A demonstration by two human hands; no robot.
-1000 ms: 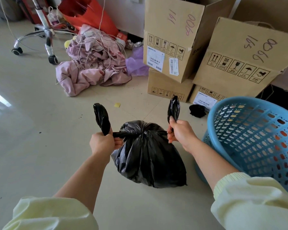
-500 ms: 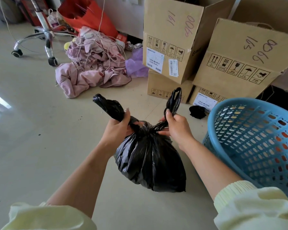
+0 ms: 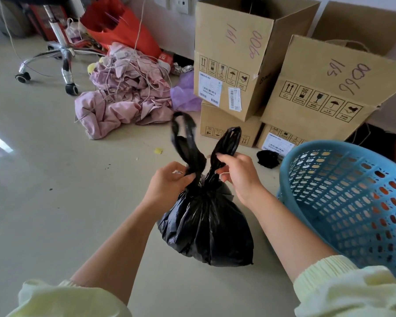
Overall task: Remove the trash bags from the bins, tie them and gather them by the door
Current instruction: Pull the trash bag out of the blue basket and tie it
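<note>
Both hands have drawn in from a wide sideways pull, bringing the two loop handles up close together over the bag's neck; the left hand (image 3: 169, 181) has its fingers (image 3: 185, 177) curled shut around the base of the left handle (image 3: 185, 143), which is blurred, while the right hand (image 3: 236, 172) has its fingers (image 3: 226, 157) pinched closed around the right handle (image 3: 228, 143). One knot already seems cinched at the neck, so this looks like the second tie; to do it well, cross one handle over the other, tuck it under close to the neck, then pull evenly outward and low so the plastic bites without tearing. Wrists are bent inward, palms roughly facing each other, forearms reaching forward and converging from pale yellow sleeves (image 3: 352, 291). The black trash bag (image 3: 206, 227) sits on the floor (image 3: 66, 202), just beside the blue basket (image 3: 352, 202) on the right; cardboard boxes (image 3: 233, 56) stand beyond; no door is in view.
</note>
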